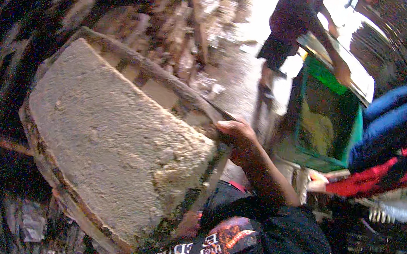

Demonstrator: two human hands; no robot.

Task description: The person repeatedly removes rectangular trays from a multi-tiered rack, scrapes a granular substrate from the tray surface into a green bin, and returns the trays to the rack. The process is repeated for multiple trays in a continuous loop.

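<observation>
A wooden-sided tray (161, 73), tilted in front of my body, holds a thick, rough layer of beige grainy material (100, 125). The layer is crumbled toward its right end, and a gap shows along the far side. My right hand (237, 135) is closed around the tray's far right corner, thumb on the rim. At the lower edge of the tray a small skin-coloured patch shows, perhaps fingers of my left hand; the rest of that hand is hidden.
A green-framed box (357, 135) with yellowish material in it stands at right. A person in dark clothes (297, 13) reaches to its far edge; a red sleeve (391, 171) with a hand is near its front. Blurred pale debris (168, 17) lies beyond the tray.
</observation>
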